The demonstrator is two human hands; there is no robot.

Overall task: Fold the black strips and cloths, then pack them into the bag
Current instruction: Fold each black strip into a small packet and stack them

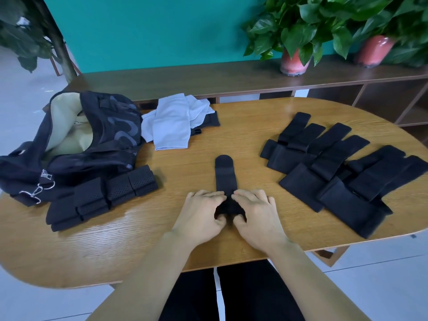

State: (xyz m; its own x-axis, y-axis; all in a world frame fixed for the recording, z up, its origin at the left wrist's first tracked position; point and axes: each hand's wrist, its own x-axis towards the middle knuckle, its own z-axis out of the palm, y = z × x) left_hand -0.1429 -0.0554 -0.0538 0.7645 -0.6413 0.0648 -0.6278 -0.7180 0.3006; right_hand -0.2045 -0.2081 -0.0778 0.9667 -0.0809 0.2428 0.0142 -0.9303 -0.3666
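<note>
Teal wall (143,31) and a long wooden shelf unit (208,82) back an oval wooden table (162,246) where a person folds black strips. At the middle of the near edge, the left hand (201,216) and right hand (257,216) work side by side on one perforated black strip (224,174), its rounded end pointing toward the far edge. Both hands pinch the strip's near end between curled fingers and thumbs, bunching the cloth into a fold between them.

At the left end of the table lies an open black mesh bag (102,133) with a pale lining and metal clips; no brand or writing can be read on it. Just in front of the bag, near the left near edge, sits a stack of folded perforated strips (104,195); their exact number cannot be told. Toward the far edge, beside the bag, two or three pale grey cloths (173,126) lie heaped over a dark cloth (210,120). Across the right half of the table, roughly ten unfolded black strips (342,167) lie fanned and overlapping. Two potted plants stand on the shelf unit, one in a pink pot (293,62), the other in a second pink pot (372,53).
</note>
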